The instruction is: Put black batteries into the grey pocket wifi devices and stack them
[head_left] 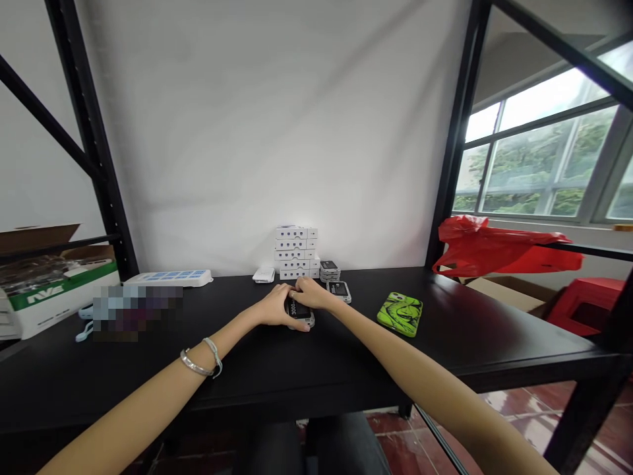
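On the black table lies a small grey-edged device (300, 314) with a black battery marked "3000" in it. My left hand (275, 306) is wrapped round its left side, thumb along the near edge. My right hand (312, 294) is closed over its far end, fingers curled and pressed down there; the fingertips are partly hidden. Just beyond my right hand lies a similar device (339, 291). Behind that is a small stack of more such devices (329, 270). White boxes (297, 253) are piled against the wall, with a flat white item (264, 274) to their left.
A phone in a green-and-black case (401, 313) lies to the right on the black table (237, 389). At the left are a white tray with blue compartments (171, 278) and an open carton (59, 290). Red plastic bags (499, 247) hang beyond the right end, near black frame posts.
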`<state>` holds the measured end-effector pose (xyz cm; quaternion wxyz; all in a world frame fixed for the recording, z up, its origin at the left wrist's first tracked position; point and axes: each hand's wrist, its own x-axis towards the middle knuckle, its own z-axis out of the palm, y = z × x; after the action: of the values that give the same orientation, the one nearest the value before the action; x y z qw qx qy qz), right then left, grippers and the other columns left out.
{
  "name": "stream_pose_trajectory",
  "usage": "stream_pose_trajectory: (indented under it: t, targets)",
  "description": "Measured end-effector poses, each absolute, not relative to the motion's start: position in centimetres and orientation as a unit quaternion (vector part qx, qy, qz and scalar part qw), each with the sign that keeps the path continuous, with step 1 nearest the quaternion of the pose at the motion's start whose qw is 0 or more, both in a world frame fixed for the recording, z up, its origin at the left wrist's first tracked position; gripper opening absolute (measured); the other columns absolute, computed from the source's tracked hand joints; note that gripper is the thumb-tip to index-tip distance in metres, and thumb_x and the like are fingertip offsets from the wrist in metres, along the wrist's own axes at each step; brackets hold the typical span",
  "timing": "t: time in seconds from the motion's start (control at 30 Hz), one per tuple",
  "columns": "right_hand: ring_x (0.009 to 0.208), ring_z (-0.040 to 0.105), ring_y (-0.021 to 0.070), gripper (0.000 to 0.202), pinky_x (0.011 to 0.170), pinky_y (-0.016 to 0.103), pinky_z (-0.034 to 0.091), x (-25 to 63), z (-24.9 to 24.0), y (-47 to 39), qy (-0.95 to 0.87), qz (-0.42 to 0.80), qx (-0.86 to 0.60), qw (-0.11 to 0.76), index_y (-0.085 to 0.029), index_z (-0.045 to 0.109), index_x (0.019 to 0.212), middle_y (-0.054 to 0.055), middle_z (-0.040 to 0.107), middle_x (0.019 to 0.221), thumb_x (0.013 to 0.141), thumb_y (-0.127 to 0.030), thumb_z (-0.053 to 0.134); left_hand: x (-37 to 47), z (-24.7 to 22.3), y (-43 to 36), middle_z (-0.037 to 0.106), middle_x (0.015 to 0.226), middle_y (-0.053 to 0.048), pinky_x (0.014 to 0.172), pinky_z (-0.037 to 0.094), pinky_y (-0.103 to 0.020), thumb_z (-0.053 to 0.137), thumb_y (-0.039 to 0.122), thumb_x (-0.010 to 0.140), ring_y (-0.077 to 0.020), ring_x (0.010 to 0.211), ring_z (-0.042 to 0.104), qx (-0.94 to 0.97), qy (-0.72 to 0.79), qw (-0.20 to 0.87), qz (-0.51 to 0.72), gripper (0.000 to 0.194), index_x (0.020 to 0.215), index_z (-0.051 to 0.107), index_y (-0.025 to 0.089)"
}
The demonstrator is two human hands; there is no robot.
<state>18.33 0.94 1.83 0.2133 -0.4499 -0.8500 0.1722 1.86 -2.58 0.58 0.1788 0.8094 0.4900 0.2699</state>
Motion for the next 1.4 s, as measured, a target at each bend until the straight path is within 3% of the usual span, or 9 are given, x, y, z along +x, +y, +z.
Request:
stream_pose_trajectory:
  t: [0.33, 0.47, 0.57, 0.77, 1.4]
  targets:
    - [0.09, 0.065, 0.0185, 0.034, 0.076, 0.037, 0.057, 20.9, 3.1, 0.0, -0.824, 0.361, -0.371, 0.229, -0.017, 0.055, 0.124, 0.007, 0.063, 0.113, 0.092, -0.029, 0.061, 1.2, 0.1, -2.3, 0.06, 0.125, -0.009, 0.088, 0.054, -0.045, 0.06, 0.031, 0.095, -0.0251, 0.106, 0.062, 0.781, 0.499, 0.216, 0.307, 0.029, 0.121, 0.058, 0.018]
    - [0.094, 0.064, 0.0196, 0.034, 0.078, 0.039, 0.057, 20.8, 3.1, 0.7, -0.786, 0.379, -0.405, 0.273, -0.018, 0.055, 0.124, 0.008, 0.062, 0.118, 0.094, -0.032, 0.059, 0.3, 0.0, -1.6, 0.059, 0.126, -0.009, 0.089, 0.054, -0.046, 0.061, 0.031, 0.095, -0.0252, 0.106, 0.062, 0.768, 0.509, 0.23, 0.314, 0.032, 0.124, 0.056, 0.017]
    - [0.098, 0.063, 0.0207, 0.033, 0.081, 0.041, 0.055, 21.4, 3.1, 1.7, -0.764, 0.364, -0.449, 0.288, -0.018, 0.056, 0.123, 0.008, 0.061, 0.121, 0.094, -0.035, 0.057, -0.4, 0.1, -1.3, 0.058, 0.127, -0.009, 0.089, 0.053, -0.047, 0.061, 0.031, 0.095, -0.0258, 0.107, 0.062, 0.757, 0.53, 0.23, 0.306, 0.034, 0.125, 0.055, 0.017]
    - [0.1, 0.063, 0.0214, 0.032, 0.084, 0.042, 0.054, 22.2, 2.1, 2.9, -0.768, 0.323, -0.508, 0.218, -0.017, 0.058, 0.121, 0.009, 0.061, 0.121, 0.093, -0.034, 0.059, -0.9, 0.8, -1.7, 0.058, 0.128, -0.01, 0.09, 0.053, -0.048, 0.061, 0.031, 0.095, -0.0262, 0.109, 0.061, 0.758, 0.542, 0.224, 0.286, 0.034, 0.126, 0.055, 0.017]
    - [0.103, 0.062, 0.022, 0.032, 0.087, 0.043, 0.053, 21.4, 3.0, 2.9, -0.811, 0.021, -0.565, 0.15, -0.019, 0.058, 0.121, 0.009, 0.06, 0.124, 0.094, -0.034, 0.058, -0.4, 1.0, -2.2, 0.057, 0.128, -0.01, 0.09, 0.053, -0.048, 0.061, 0.03, 0.095, -0.0263, 0.109, 0.061, 0.781, 0.541, 0.179, 0.256, 0.034, 0.126, 0.055, 0.017]
